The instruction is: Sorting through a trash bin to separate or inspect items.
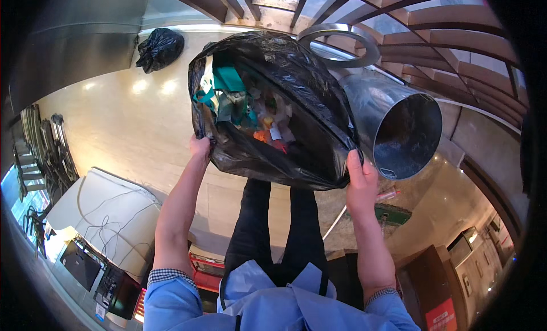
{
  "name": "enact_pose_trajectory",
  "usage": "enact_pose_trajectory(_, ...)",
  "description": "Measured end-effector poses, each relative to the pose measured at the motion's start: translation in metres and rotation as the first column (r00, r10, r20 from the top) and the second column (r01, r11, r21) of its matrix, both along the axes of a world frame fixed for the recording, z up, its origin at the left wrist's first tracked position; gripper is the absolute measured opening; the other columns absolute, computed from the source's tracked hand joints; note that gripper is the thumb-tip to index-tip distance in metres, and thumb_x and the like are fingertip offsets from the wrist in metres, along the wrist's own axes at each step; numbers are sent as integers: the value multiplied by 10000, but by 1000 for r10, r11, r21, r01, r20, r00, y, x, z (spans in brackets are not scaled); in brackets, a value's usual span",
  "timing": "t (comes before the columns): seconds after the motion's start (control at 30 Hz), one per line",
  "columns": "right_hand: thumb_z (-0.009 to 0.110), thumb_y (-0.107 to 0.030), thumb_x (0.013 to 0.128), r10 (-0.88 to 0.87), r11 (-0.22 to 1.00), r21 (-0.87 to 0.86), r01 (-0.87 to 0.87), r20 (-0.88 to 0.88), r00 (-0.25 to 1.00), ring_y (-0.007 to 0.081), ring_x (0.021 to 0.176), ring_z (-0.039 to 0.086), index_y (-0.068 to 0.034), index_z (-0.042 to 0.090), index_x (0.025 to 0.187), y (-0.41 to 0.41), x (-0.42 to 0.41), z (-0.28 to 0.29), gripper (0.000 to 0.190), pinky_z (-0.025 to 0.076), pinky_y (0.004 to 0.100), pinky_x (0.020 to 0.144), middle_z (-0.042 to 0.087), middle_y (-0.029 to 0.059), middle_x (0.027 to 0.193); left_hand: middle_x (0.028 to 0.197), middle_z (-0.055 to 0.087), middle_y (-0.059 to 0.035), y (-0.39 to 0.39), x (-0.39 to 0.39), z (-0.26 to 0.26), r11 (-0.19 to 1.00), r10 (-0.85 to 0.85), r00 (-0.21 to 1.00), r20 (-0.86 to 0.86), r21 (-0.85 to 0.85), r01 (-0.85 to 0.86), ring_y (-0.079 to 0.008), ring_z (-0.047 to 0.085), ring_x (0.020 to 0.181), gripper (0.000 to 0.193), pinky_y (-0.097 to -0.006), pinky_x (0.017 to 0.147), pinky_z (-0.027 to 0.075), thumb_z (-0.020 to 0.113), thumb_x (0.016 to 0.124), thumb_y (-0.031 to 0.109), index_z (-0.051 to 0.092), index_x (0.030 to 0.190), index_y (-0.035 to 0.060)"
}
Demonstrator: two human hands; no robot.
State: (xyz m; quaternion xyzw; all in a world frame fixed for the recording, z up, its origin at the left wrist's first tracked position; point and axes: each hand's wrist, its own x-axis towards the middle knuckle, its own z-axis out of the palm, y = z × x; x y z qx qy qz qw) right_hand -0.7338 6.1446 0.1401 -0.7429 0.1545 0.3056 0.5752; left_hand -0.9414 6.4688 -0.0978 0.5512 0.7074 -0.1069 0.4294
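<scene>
A large black plastic garbage bag [273, 170] hangs open in front of my legs, its mouth facing up. My left hand [200, 147] grips the bag's rim at the near left. At the right corner of the rim, my right hand [361, 170] pinches the plastic between thumb and fingers. Mixed waste lies inside, including a green bag [230, 79] against the left wall and a crumpled orange item [260, 136] lower down. The bag's dark right side hides part of its contents. Just beyond my right hand is a metal trash can [367, 104], its dark opening turned toward me.
A metal ring lid [371, 39] is by the slatted wooden partition [448, 44]. A tied black bag [160, 50] sits on the floor at far left. Folded chairs [49, 147], a white table [115, 207] with cables, and a green broom or dustpan head [392, 214] stand around.
</scene>
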Motion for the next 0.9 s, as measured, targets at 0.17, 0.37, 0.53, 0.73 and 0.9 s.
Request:
enact_pose_trajectory(0.17,514,-273,999,32,998,-51,-34,-34,999,45,695,371,-25,555,753,-4,-10,-4,352,329,233,615,454,-75,710,914,664,-151,4,-31,18,995,27,986,166,87,-42,-237,618,868,358,-355,789,478,445,762,85,621,1056,-21)
enact_pose_trajectory(0.37,518,-286,996,-10,1000,13,10,-47,999,58,808,485,19,639,968,-6,-15,-5,329,412,234,738,604,-20,857,904,574,-53,-16,-50,99,995,-18,945,326,95,-14,-138,497,810,332,-280,736,417,413,786,73,575,1059,-24)
enact_pose_trajectory(0.53,517,-280,997,-46,998,32,48,-57,997,62,839,500,18,636,1004,-9,-17,-4,321,418,234,768,620,-9,906,875,556,-2,-33,-39,149,993,-19,921,388,112,-26,-99,459,757,334,-228,693,380,399,793,54,579,1066,-10)
enact_pose_trajectory(0.73,504,-272,1003,-36,999,27,37,-40,999,64,868,510,21,632,1043,-5,-12,2,322,421,233,804,627,3,958,915,575,-13,-23,-27,158,994,34,895,445,82,-78,-105,483,785,339,-236,731,404,403,803,60,581,1081,-14)
enact_pose_trajectory(0.9,473,-250,1009,-101,990,100,102,-11,995,108,989,569,31,592,1161,-9,-9,-5,340,427,255,902,647,59,1097,979,602,-34,-17,-10,168,998,66,907,417,-11,-67,-116,528,854,305,-253,796,425,463,856,99,580,1113,-19)
